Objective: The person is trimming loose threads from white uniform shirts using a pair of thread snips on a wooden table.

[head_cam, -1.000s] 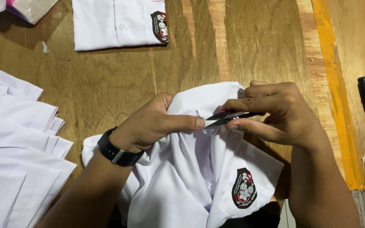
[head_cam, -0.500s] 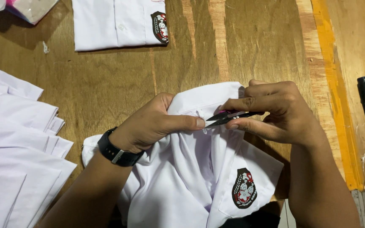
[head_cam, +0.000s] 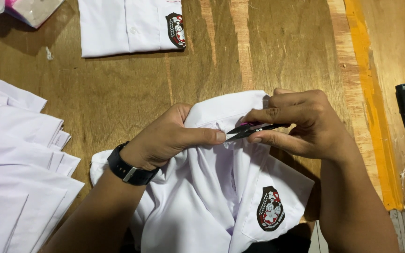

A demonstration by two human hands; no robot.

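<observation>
**Snips at the collar of a white shirt**

On the wooden table (head_cam: pixel 132 93), between a stack of white cloth (head_cam: pixel 15 159) and a folded shirt (head_cam: pixel 127 26), lies the white shirt (head_cam: pixel 212 187). The left hand (head_cam: pixel 165 140) pinches its collar fabric tight. The right hand (head_cam: pixel 305 124) grasps small thread snips (head_cam: pixel 254 130), blades touching the collar beside the left thumb. A slip could nick cloth or thumb, so close together.

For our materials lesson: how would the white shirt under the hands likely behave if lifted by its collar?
Probably floppy: the white shirt already creases and bunches under the left hand. Likely light, being thin cloth. It shouldn't roll or slide readily on the wooden table. The right hand holds small snips.
</observation>
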